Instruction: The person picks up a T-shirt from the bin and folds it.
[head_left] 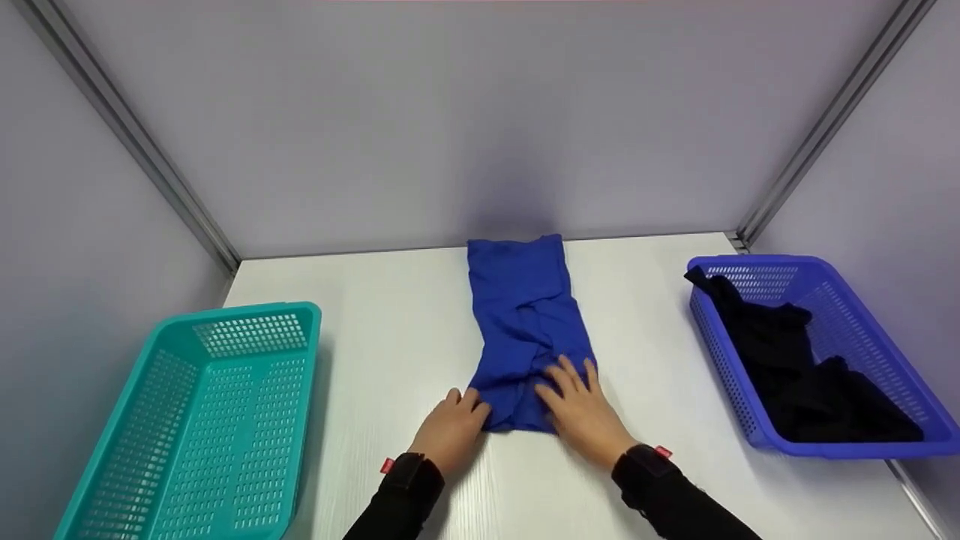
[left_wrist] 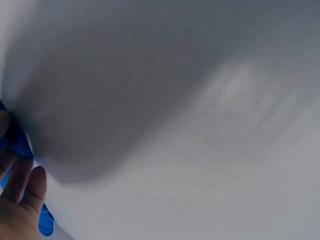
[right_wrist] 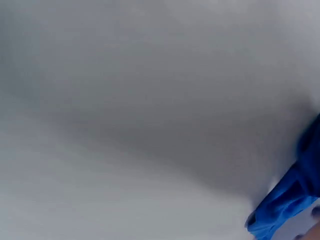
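A blue cloth (head_left: 517,315), folded into a long, wrinkled strip, lies on the white table from its back edge toward the front. My left hand (head_left: 451,426) holds the near left corner, fingers bent over the edge; in the left wrist view, blue fabric (left_wrist: 19,142) shows between the digits of the left hand (left_wrist: 22,200). Spread fingers of my right hand (head_left: 585,412) rest on the near right part of the cloth. Only a bit of the right hand (right_wrist: 312,232) enters the right wrist view, beside bunched blue fabric (right_wrist: 285,202).
On the left stands a teal plastic basket (head_left: 306,420) with nothing in it. A purple-blue basket (head_left: 870,450) on the right holds black cloth (head_left: 780,367), one end lying over its rim. Grey panels (head_left: 480,112) with metal posts enclose the white table (head_left: 390,322).
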